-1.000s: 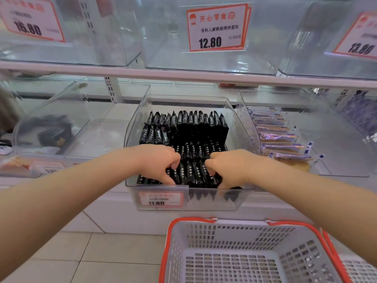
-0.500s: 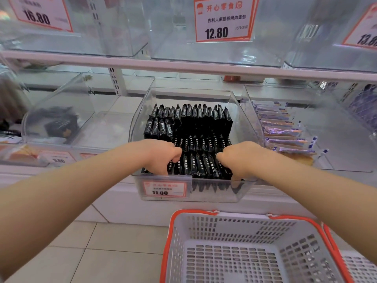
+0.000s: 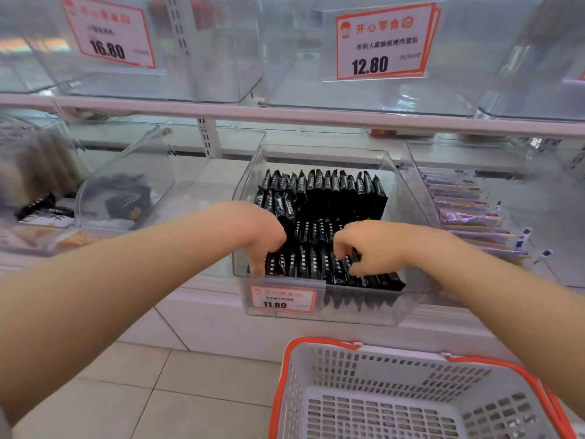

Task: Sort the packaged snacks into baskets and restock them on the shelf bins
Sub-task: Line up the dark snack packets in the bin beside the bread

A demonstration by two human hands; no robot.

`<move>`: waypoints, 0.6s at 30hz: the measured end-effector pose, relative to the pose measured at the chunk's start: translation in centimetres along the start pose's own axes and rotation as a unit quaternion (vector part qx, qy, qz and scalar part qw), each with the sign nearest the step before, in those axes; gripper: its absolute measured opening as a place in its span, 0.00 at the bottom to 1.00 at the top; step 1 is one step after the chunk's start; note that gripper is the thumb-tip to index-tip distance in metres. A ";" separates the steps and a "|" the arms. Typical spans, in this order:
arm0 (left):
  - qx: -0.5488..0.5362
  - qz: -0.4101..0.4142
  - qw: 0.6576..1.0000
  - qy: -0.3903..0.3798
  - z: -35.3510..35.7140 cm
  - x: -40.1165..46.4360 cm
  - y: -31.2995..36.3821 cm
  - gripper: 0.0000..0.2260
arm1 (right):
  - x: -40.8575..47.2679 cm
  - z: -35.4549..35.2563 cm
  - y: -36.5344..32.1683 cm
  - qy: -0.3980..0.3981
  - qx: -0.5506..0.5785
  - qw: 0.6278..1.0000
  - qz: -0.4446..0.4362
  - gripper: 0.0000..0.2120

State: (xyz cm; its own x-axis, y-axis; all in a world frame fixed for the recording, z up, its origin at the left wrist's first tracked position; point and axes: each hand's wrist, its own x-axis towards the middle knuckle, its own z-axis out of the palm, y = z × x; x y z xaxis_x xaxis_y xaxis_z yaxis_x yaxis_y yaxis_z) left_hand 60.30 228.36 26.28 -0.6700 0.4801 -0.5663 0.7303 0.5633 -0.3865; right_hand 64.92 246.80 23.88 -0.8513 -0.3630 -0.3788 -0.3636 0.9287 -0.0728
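Head view: clear bin (image 3: pixel 408 198) holds upright black packets (image 3: pixel 326 198).

Both bare forearms outstretched, left hand (image 3: pixel 256 236) and right hand (image 3: pixel 370 248) palm-down, fingers curled downward, close together.

Single head cam, wide-angle, looking forward and tilting down from standing height. It's sitting close to the shelf: the clear bin (image 3: pixel 332 308) of black packets is filling centre frame, with both forearms running in from the bottom corners toward it. Upper shelf rail (image 3: pixel 316 117) and the 12.80 price tag (image 3: pixel 384 42) are showing along the top edge, bowing from lens distortion. Floor tiles (image 3: pixel 190 391) and the white basket (image 3: pixel 395 365) are sitting directly below the lens at bottom right. No second view overlapping it.
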 end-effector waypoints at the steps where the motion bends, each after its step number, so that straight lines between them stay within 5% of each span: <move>1: 0.020 0.000 1.000 -0.002 0.1 0.0 0.0 0.26 | 0.7 0.2 -0.8 0.027 0.032 0.999 -0.030 0.15; 5: 0.090 -0.002 0.995 0.048 1.4 0.3 0.2 0.21 | 3.3 2.1 -3.2 0.058 0.063 0.992 -0.097 0.15; 12: 0.083 -0.022 0.990 0.112 2.4 1.0 -0.1 0.20 | 4.6 3.2 -3.0 0.128 0.042 0.990 -0.034 0.16; 15: -0.045 0.013 0.983 0.176 2.3 0.2 -0.3 0.12 | 2.5 2.2 -2.5 0.147 0.202 0.968 -0.034 0.12; 18: -0.246 0.104 0.927 0.263 2.6 -1.2 0.9 0.11 | -1.0 1.9 -1.6 0.165 0.184 0.968 -0.043 0.09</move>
State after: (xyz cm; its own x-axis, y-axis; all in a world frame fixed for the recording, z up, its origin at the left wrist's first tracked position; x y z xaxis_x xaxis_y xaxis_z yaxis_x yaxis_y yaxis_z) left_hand 62.16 226.56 24.71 -0.5892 0.8009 -0.1069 0.7879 0.5988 0.1438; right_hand 67.09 245.80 22.61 -0.9205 -0.3880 -0.0466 -0.3304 0.8365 -0.4372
